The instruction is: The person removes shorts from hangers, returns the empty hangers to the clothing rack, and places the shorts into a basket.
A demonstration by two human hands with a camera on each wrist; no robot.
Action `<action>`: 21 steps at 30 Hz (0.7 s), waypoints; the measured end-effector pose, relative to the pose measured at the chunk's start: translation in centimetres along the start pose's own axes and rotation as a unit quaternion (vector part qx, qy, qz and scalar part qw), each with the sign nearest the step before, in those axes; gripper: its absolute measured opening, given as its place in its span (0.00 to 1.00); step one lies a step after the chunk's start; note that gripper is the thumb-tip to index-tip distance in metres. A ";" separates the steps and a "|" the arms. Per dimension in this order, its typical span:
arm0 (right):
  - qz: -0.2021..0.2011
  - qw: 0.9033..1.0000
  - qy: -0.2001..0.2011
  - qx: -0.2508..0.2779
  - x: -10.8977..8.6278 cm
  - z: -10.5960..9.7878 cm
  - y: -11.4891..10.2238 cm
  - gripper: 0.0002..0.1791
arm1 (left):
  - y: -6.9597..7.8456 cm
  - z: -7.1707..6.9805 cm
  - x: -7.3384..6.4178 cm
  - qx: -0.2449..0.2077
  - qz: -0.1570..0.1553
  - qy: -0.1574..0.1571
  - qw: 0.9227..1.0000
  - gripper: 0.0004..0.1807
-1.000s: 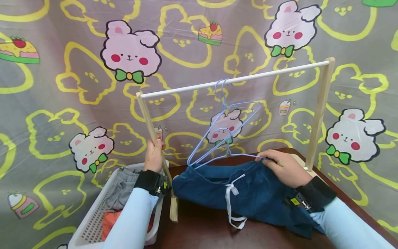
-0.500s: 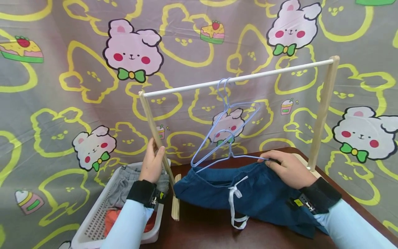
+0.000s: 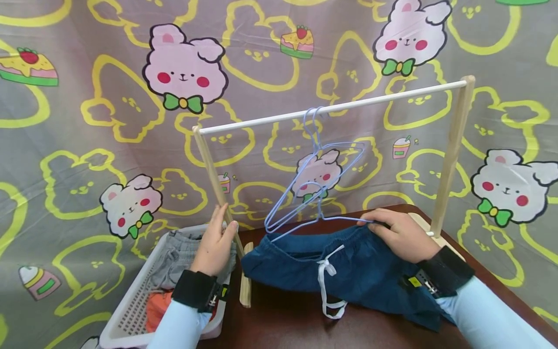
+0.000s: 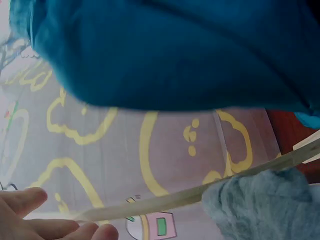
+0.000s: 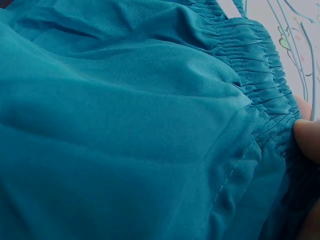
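Note:
My right hand (image 3: 398, 237) pinches the elastic waistband of dark blue drawstring shorts (image 3: 296, 271) at one end of a light blue hanger (image 3: 320, 215). In the right wrist view the thumb (image 5: 307, 137) presses on the gathered waistband (image 5: 260, 75), close to the hanger wire (image 5: 312, 75). The hanger's other end reaches into the left side of the waistband. A white drawstring (image 3: 324, 281) dangles from the front. My left hand (image 3: 213, 247) has its fingers extended beside the left post (image 3: 211, 169) of the wooden rack, holding nothing.
Two more light blue hangers (image 3: 311, 140) hang from the rack's white rail (image 3: 375, 101). A white basket (image 3: 126, 310) with grey (image 3: 174, 257) and orange clothes (image 3: 157, 310) stands at left. The rack's feet rest on a dark brown table (image 3: 279, 325), with a printed curtain (image 3: 270, 58) behind.
My left hand has let go of the rack's left post and moved down and slightly left, fingers now straightened. The right hand, shorts and hanger stay nearly where they were.

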State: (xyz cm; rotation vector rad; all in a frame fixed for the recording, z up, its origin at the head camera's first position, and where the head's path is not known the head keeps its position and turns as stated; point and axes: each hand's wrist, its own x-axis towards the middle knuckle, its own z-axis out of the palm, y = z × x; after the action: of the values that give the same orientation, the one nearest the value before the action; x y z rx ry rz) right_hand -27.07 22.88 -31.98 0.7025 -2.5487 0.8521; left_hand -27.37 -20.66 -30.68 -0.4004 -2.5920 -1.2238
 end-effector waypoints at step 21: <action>0.003 1.000 -0.002 0.017 -0.7 0.0 -0.2 0.12 | 2.2 4.8 -2.6 0.121 0.064 -0.042 0.990 0.27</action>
State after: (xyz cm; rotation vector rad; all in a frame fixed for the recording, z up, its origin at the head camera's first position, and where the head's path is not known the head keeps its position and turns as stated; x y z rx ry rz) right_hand -26.40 23.04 -32.24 0.7063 -2.5462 0.8992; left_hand -24.74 -15.94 -32.97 -0.5685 -2.6944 -0.8552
